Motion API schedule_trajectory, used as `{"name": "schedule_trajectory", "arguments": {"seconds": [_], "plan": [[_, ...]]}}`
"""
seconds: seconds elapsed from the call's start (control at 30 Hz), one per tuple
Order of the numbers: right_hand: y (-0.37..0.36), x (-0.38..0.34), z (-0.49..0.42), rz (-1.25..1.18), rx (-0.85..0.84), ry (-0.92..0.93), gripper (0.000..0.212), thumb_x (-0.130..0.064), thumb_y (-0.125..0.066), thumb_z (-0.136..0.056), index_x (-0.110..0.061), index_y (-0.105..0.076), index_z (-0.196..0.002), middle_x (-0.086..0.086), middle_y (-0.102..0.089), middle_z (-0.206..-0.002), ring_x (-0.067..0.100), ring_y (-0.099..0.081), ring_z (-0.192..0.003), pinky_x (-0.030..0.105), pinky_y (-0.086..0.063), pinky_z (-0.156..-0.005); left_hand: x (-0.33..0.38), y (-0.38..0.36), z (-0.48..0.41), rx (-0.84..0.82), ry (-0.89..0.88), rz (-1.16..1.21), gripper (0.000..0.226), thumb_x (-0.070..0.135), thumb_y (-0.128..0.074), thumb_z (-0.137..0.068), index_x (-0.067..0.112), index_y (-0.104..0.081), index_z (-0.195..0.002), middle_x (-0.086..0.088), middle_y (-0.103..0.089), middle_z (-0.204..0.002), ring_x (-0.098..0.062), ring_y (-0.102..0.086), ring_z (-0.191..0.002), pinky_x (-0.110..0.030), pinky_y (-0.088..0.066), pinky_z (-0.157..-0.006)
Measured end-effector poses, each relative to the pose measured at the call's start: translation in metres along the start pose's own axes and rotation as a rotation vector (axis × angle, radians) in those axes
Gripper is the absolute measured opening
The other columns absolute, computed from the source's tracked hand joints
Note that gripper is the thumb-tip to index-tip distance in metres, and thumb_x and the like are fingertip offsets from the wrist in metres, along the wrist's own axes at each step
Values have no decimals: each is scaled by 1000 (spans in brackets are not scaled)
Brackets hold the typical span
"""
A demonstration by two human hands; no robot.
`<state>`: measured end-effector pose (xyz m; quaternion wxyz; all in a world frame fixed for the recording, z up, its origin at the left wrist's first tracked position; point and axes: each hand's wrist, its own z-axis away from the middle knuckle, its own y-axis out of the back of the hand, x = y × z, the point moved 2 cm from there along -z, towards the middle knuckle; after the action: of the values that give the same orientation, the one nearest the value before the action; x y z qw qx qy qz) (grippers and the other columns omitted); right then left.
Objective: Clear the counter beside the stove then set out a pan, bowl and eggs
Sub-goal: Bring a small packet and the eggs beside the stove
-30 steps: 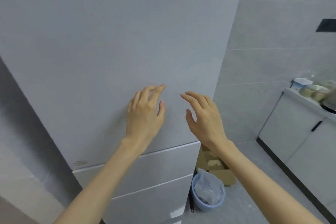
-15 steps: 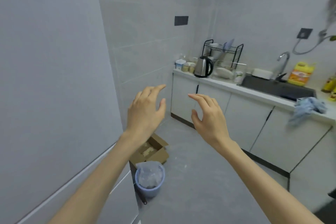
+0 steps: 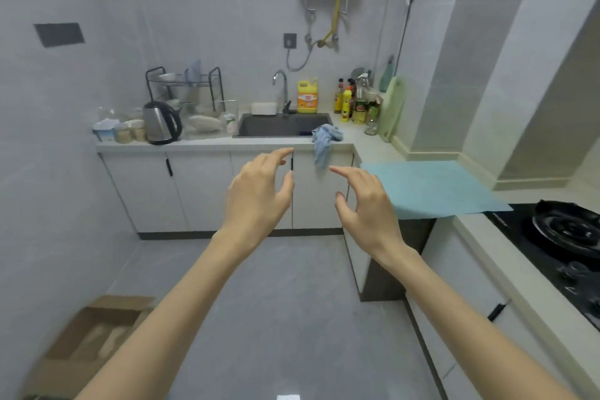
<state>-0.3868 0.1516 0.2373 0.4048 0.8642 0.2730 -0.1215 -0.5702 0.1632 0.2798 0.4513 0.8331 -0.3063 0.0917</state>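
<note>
My left hand and my right hand hover in mid-air over the floor, fingers loosely spread, holding nothing. A black gas stove with a dark burner sits in the counter at the right edge. Beside it a light blue mat lies flat on the counter, its near edge overhanging. A blue rag hangs over the counter's front by the sink. No pan, bowl or eggs can be made out.
A kettle, jars and a black dish rack stand on the left counter. A yellow detergent jug, sauce bottles and a green cutting board fill the corner. An open cardboard box sits on the floor at lower left.
The view has swung right, from the grey fridge door to the sink counter and stove. Both hands stay raised and empty in front of me.
</note>
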Motion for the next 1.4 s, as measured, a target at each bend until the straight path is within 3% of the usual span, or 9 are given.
{"name": "schedule_trajectory", "arguments": {"seconds": [0.23,0.37,0.47,0.63,0.77,0.87,1.03,1.2,1.4], "plan": [[119,102,61,167,105,-254,43,-12,-55,-90,-23,-53,-132,-7,-57,-128,12,-48,-115,22,-40,-92,135,-103,-12,-156,-197,223,40,30,-50,-96,30,-49,-135,8,-63,-119,-14,-58,-108,-31,-46,-82],[183,153,108,229,151,-393,42,-14,-52,-92,-25,-52,-133,-10,-55,-127,10,-48,-113,27,-44,-93,213,-160,-2,-275,-291,341,38,31,-49,-95,34,-48,-133,12,-63,-118,-12,-57,-107,-34,-50,-83],[227,187,143,276,190,-478,42,-15,-52,-92,-25,-51,-133,-11,-54,-129,8,-47,-114,25,-43,-94,270,-197,12,-349,-356,405,37,30,-49,-96,33,-48,-133,13,-62,-118,-10,-57,-105,-28,-45,-79],[290,226,206,352,255,-636,40,-16,-52,-93,-27,-52,-131,-16,-53,-128,5,-46,-111,18,-38,-87,359,-250,49,-478,-480,509,36,28,-50,-95,32,-50,-131,13,-63,-113,-4,-56,-95,-28,-47,-78],[329,252,259,419,318,-763,39,-15,-53,-92,-26,-54,-129,-14,-54,-128,6,-46,-117,20,-40,-93,416,-290,86,-623,-580,574,38,26,-51,-94,30,-51,-132,12,-64,-114,-7,-59,-94,-31,-51,-81],[348,266,295,448,372,-871,40,-14,-54,-90,-28,-55,-128,-14,-55,-126,6,-47,-116,28,-46,-94,448,-317,113,-731,-646,581,38,25,-51,-94,31,-51,-132,12,-63,-114,-10,-60,-97,-33,-51,-82],[374,277,351,503,417,-1033,41,-13,-54,-91,-31,-55,-127,-17,-54,-124,6,-48,-114,26,-43,-94,495,-358,161,-904,-779,610,34,27,-52,-92,36,-53,-125,13,-63,-111,-11,-59,-99,-38,-52,-81],[388,291,396,612,461,-1237,39,-16,-54,-91,-32,-53,-127,-15,-52,-127,9,-44,-115,27,-44,-81,526,-395,195,-1078,-908,627,35,27,-51,-94,38,-50,-127,16,-59,-118,-9,-56,-106,-30,-46,-78],[391,315,445,602,498,-1415,49,-11,-59,-84,-23,-49,-131,-6,-45,-133,17,-46,-121,32,-45,-94,554,-444,224,-1282,-1030,609,40,27,-51,-94,30,-48,-134,8,-57,-123,-14,-56,-110,-41,-50,-88]]}}
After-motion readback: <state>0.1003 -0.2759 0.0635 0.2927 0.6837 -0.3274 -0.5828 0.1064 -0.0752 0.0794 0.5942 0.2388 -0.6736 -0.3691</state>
